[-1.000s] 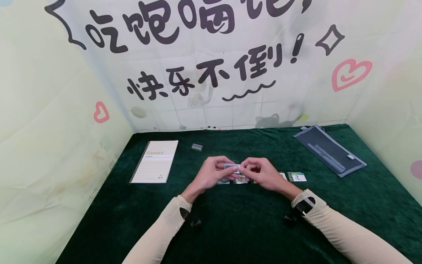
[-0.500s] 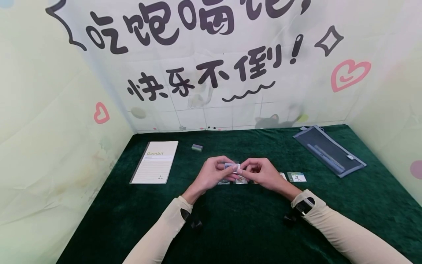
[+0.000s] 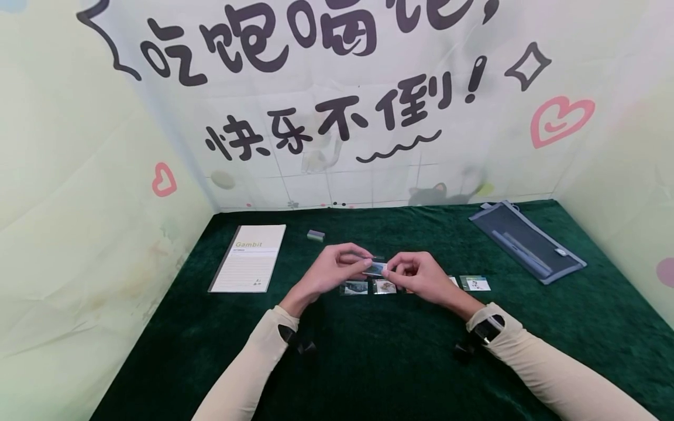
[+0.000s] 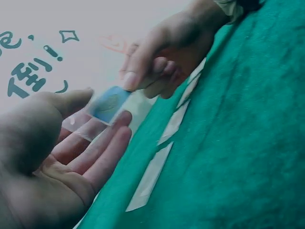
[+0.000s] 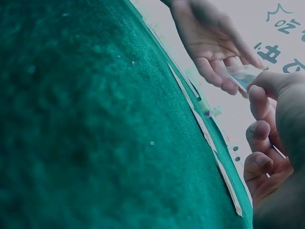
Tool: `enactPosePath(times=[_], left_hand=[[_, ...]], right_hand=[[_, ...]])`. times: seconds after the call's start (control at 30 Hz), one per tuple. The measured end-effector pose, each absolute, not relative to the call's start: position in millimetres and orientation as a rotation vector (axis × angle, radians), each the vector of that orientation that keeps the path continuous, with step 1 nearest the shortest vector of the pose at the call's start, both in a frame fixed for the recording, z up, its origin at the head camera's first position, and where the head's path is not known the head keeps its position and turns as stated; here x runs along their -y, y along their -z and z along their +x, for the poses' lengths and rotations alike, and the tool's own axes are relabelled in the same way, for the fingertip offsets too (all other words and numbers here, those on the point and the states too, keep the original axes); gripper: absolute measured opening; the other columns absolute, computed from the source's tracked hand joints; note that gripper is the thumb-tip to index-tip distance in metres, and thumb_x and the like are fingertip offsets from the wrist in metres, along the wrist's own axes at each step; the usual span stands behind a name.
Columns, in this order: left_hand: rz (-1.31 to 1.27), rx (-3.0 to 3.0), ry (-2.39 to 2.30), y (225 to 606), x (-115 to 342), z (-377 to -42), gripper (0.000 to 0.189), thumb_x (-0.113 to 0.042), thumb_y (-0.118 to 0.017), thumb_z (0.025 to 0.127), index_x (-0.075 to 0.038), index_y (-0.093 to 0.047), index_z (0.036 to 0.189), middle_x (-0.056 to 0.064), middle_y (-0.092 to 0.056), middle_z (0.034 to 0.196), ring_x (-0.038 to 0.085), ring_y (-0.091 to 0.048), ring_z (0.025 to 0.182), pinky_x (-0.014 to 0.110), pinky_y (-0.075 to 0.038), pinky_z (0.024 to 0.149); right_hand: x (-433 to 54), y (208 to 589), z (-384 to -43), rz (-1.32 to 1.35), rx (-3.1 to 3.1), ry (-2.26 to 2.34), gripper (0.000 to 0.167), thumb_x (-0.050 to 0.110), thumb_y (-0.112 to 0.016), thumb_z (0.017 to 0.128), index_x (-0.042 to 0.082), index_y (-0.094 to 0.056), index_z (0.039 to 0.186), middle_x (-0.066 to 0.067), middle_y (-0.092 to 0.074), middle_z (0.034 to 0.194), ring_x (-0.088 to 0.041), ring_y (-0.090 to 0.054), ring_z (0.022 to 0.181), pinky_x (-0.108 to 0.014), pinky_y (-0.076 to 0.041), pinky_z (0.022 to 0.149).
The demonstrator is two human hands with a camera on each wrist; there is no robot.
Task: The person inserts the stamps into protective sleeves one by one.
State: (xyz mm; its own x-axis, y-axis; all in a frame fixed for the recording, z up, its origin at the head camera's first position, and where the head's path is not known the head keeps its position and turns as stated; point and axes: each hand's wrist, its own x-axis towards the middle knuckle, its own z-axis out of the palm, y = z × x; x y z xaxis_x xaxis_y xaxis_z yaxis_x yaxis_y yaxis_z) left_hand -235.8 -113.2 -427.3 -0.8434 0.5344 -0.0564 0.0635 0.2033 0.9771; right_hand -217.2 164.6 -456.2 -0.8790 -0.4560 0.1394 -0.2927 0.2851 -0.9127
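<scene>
My right hand [image 3: 421, 276] pinches a small picture card [image 4: 109, 106] by its edge, between thumb and forefinger. The card has a blue picture and a clear sleeve around it, and is held up off the cloth. On its other side is my left hand [image 3: 334, 270], palm turned toward the card. In the left wrist view its fingers [image 4: 102, 155] extend loosely behind the sleeve, and the thumb stands apart from them. Beneath the hands a row of small sleeved cards lies on the cloth, among them a dark one [image 3: 356, 287] and a brownish one [image 3: 385, 286]. My right hand partly covers that row.
A white notebook [image 3: 248, 258] lies at the left. Toward the back is a small purple and green block [image 3: 316, 235]. A blue mesh zip pouch [image 3: 526, 240] lies at the back right. One more card [image 3: 477, 284] ends the row at the right on green cloth [image 3: 400, 356].
My left hand has shifted left and its fingers have spread, uncovering more of the held card and of the dark card below. My right hand stays almost in place with its pinch.
</scene>
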Motion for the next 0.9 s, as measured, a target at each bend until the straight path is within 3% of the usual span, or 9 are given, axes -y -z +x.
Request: enactPosePath(times=[0.47,0.73,0.9], left_hand=[[0.623,-2.189,-1.574,421,115,-234,0.021,-0.031,-0.074,0.104,-0.022,-0.077,0.123,0.000,-0.083,0.116,0.019,-0.080,0.109,0.039,-0.062,0.095],[0.645,-2.224,-1.560,420,117,-236,0.022,-0.031,-0.074,0.105,-0.020,-0.076,0.123,0.001,-0.082,0.114,0.019,-0.080,0.107,0.037,-0.062,0.092],[0.623,-2.252,-1.546,420,120,-239,0.025,-0.031,-0.074,0.105,-0.017,-0.075,0.125,0.006,-0.082,0.118,0.021,-0.079,0.110,0.036,-0.061,0.096]], right_hand=[[-166,455,-219,-0.760,-2.362,1.509,0.014,0.033,-0.074,0.105,0.019,-0.075,0.106,-0.010,-0.071,0.074,-0.026,-0.066,0.066,-0.028,-0.054,0.066],[-164,452,-219,-0.759,-2.405,1.511,0.012,0.034,-0.075,0.103,0.022,-0.077,0.106,-0.008,-0.071,0.076,-0.025,-0.065,0.065,-0.027,-0.054,0.063],[-158,445,-217,-0.724,-2.482,1.533,0.021,0.038,-0.078,0.101,0.023,-0.075,0.116,-0.004,-0.072,0.081,-0.027,-0.065,0.063,-0.029,-0.055,0.055]])
